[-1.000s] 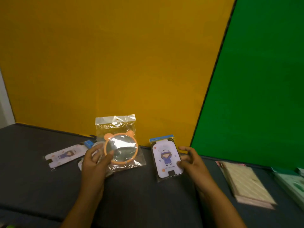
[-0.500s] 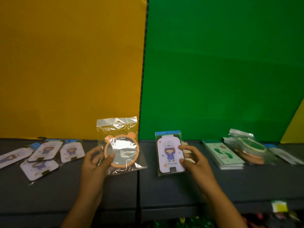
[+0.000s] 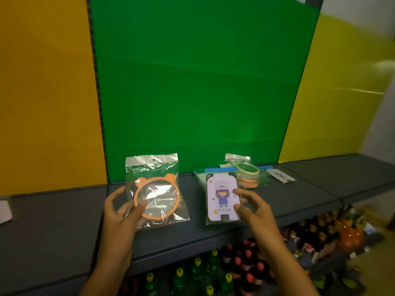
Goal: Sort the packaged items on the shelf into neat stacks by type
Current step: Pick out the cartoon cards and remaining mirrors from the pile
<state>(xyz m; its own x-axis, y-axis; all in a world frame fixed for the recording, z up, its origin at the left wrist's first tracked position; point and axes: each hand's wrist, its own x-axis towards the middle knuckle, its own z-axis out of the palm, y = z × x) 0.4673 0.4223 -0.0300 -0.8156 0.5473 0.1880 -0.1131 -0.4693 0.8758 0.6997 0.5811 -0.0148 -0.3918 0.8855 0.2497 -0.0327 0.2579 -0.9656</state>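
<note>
My left hand (image 3: 124, 210) grips a clear bag holding an orange bear-eared ring mirror (image 3: 157, 197), raised above the dark shelf (image 3: 53, 227). My right hand (image 3: 252, 208) pinches the right edge of a packaged white card with a cartoon girl in purple (image 3: 222, 197), held upright over the shelf. Behind that card sits a pile of bagged round mirrors, green on top and orange below (image 3: 248, 174). A flat white packaged card (image 3: 280, 176) lies to the right of that pile.
Orange, green and yellow panels back the shelf. Below the shelf's front edge stand rows of bottles (image 3: 213, 272) with yellow and red caps. A white package edge (image 3: 5, 211) shows at the far left.
The view has swung to the right along the shelf. Both hands kept their packages and moved right with it; the girl cards at the left have left the view and the mirror pile is nearer.
</note>
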